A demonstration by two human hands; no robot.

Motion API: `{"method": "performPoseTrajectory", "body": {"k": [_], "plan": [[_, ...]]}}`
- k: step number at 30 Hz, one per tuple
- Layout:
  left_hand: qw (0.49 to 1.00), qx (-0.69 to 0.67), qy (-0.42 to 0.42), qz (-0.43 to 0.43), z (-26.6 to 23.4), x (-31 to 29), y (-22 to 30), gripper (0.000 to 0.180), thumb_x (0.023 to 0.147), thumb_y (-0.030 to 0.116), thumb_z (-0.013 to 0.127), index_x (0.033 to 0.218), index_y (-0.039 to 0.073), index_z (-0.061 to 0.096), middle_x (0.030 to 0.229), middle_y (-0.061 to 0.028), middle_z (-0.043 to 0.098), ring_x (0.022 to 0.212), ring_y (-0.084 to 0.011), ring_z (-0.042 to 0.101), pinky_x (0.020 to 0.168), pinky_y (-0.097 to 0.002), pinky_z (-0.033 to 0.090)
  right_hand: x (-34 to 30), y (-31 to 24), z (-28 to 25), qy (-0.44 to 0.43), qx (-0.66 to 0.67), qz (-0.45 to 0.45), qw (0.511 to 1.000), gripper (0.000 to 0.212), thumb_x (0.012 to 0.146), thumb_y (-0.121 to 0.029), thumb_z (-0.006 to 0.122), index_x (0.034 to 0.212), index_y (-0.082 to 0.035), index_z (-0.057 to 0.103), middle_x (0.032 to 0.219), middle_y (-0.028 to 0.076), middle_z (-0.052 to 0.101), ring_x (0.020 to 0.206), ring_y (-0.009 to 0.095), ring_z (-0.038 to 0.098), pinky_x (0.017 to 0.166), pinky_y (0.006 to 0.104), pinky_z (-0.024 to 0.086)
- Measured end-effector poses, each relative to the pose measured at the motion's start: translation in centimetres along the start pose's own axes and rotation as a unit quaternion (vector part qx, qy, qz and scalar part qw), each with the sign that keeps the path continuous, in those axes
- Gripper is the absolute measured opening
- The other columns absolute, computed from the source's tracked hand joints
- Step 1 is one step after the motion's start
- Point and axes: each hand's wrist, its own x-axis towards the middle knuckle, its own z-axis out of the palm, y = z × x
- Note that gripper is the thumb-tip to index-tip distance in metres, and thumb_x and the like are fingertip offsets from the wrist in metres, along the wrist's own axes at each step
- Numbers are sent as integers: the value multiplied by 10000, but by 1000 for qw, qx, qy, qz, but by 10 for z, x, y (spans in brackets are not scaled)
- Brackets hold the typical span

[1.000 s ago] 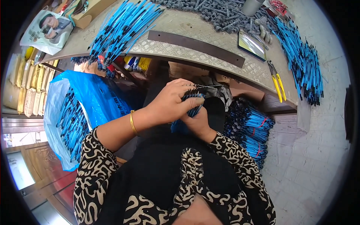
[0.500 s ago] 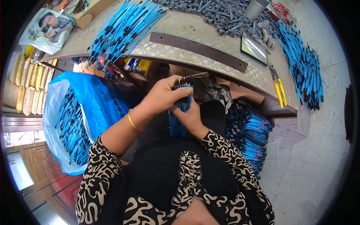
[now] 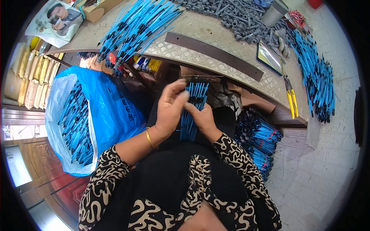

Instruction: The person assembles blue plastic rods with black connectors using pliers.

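A fanned row of thin blue sticks with black fittings stands upright before my body. Its black upper ends line up along a thin metal rod that runs crosswise. My right hand grips the row from the right, thumb across the front, other fingers mostly hidden behind. At the row's left edge is my left hand, its fingers loosely bent and parted from the thumb. Nothing shows between them; the fingertips come close to the row's upper left corner, and whether they touch it I cannot tell.
Ahead, a table bears loose blue sticks, a flat metal bar, grey plastic fittings and yellow-handled pliers. To my left stands a blue bag full of sticks; tied bundles lie at right.
My left hand has loosened from the top of the sticks and drawn back to their left edge. The row has turned to show its broad face. My right hand keeps its hold.
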Motion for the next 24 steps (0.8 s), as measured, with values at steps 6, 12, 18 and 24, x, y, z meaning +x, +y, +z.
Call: {"method": "performPoseTrajectory", "body": {"k": [6, 12, 18, 24], "plan": [[998, 18, 32, -59, -13, 36, 11, 253, 851, 100, 588, 1086, 14, 550, 1019, -41, 581, 866, -77, 533, 751, -220, 437, 3, 2, 2, -1, 14, 19, 1000, 194, 851, -220, 619, 902, -36, 578, 768, 29, 611, 660, 114, 606, 586, 238, 500], [993, 56, 4, -103, -11, 45, 12, 136, 833, 126, 621, 931, 33, 643, 844, -17, 626, 760, -70, 554, 695, -200, 434, 1, 4, -1, 5, 8, 32, 999, 233, 845, -250, 624, 875, -20, 596, 730, 8, 603, 645, 81, 569, 591, 226, 468], [984, 179, -1, -14, 8, 80, 44, 195, 838, 141, 606, 977, 6, 634, 886, -24, 631, 787, -92, 555, 705, -219, 434, 4, 16, -17, 20, 29, 17, 999, 262, 850, -279, 616, 866, -18, 596, 728, 10, 600, 650, 83, 566, 598, 232, 471], [857, 481, -163, 87, 80, 221, 43, 284, 815, 256, 599, 893, -11, 656, 780, -63, 640, 739, -130, 581, 677, -258, 447, 1, 7, -25, -14, 79, 21, 997, 291, 851, -302, 614, 838, -13, 585, 744, 23, 601, 654, 92, 571, 608, 234, 474]]}}
